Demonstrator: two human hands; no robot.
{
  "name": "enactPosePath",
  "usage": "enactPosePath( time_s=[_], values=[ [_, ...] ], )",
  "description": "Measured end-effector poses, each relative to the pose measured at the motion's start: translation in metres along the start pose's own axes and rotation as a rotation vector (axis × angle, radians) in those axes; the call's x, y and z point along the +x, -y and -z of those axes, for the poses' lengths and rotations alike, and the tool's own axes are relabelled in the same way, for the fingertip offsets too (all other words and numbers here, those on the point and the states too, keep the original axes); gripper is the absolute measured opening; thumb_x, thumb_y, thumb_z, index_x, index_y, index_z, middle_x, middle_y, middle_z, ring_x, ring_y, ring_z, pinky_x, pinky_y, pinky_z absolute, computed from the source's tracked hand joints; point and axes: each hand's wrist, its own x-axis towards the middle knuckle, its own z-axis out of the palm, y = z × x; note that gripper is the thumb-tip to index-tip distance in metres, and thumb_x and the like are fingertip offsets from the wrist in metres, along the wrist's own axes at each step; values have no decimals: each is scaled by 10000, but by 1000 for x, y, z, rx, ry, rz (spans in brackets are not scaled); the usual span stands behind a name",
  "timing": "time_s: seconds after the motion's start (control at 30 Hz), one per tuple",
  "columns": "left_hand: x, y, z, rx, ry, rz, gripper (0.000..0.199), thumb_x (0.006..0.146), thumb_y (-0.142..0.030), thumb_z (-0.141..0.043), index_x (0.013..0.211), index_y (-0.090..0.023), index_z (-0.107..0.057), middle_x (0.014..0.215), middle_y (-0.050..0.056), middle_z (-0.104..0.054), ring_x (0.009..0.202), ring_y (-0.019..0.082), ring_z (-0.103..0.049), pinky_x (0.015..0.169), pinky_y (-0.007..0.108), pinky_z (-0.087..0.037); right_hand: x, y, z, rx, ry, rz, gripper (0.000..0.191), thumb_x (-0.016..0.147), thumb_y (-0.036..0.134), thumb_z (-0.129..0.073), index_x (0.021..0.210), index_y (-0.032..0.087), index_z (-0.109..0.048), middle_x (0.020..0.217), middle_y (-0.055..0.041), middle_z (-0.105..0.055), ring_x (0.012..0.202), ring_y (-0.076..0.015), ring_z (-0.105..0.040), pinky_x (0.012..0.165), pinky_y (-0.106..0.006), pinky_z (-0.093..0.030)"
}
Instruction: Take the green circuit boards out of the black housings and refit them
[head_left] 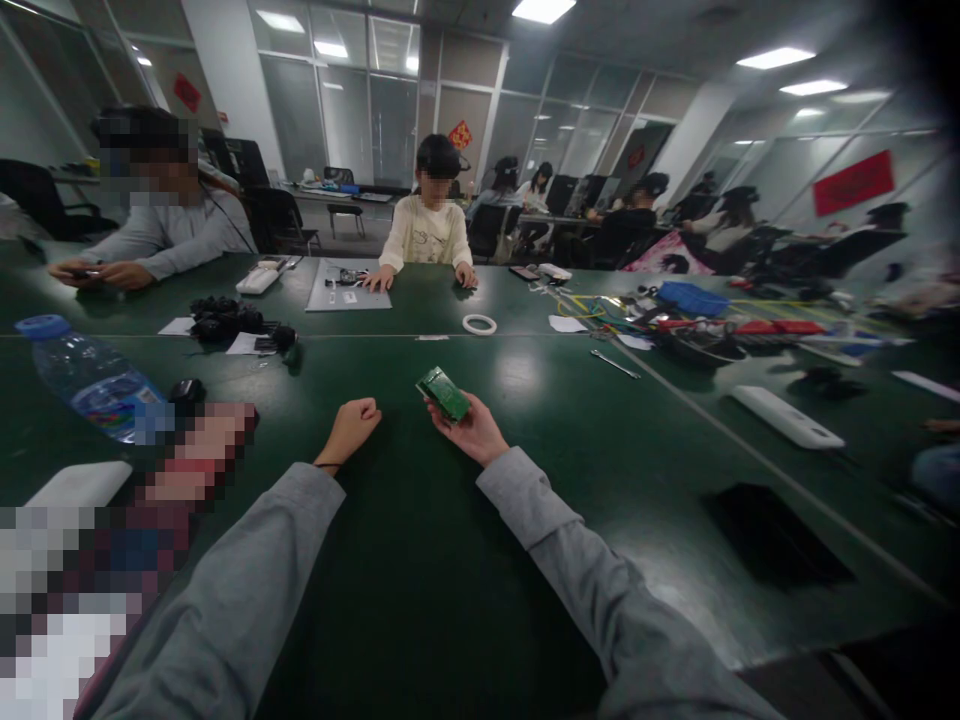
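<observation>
In the head view, the right hand [480, 432] holds a green board [448, 397] tilted above the desk [420, 580], its fingers under and around the near end. The left hand [351, 430] is curled into a loose fist beside it, apart from the board; the picture is too soft to tell whether anything small is inside. A ring of tape [480, 331] lies beyond. The step in hand seems to be a one-handed hold; any further move calls for a steady, light grip.

the green table [435, 580] lies open between the gray sleeves [247, 560]; a bottle [97, 380] obstructs the left.
</observation>
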Motion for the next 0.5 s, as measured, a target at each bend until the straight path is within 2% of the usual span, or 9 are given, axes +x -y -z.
enactPosePath(
  time_s=[0.07,0.13,0.3,0.4,0.5],
  values=[
    [1,3,-1,-2,-4,-5,285,727,-249,-478,560,-196,-253,544,-63,-301,536,88,-308,557,228,-247,-2,-1,-1,17,50,1,470,946,470,-459,1208,84,-512,1156,-176,-614,1030,-210,-622,846,-323,-566],
    [1,6,-2,5,-10,-11,288,731,-252,-479,559,-196,-254,543,-62,-302,535,89,-308,555,229,-245,-4,-2,-2,7,90,9,505,925,497,-503,1230,95,-495,1200,-171,-594,1087,-215,-598,875,-326,-557],
    [2,5,-3,16,-12,-15,299,727,-248,-481,555,-197,-241,534,-62,-291,530,90,-299,551,232,-240,-7,-7,-2,-99,148,59,412,896,282,-589,1279,188,-469,1301,-96,-538,1160,-205,-561,981,-351,-502],
    [1,2,-1,17,-14,-15,293,728,-243,-473,559,-198,-238,533,-63,-284,527,91,-295,545,233,-231,-8,-10,-5,-139,176,46,449,855,206,-630,1268,161,-460,1260,-120,-561,1142,-215,-575,980,-355,-506],
    [0,-2,0,27,-19,-20,293,724,-230,-469,557,-198,-230,529,-62,-280,529,92,-289,543,238,-217,-6,-13,-6,-161,162,19,386,842,150,-631,1197,118,-484,1171,-141,-610,1097,-212,-606,944,-331,-532]
  ],
)
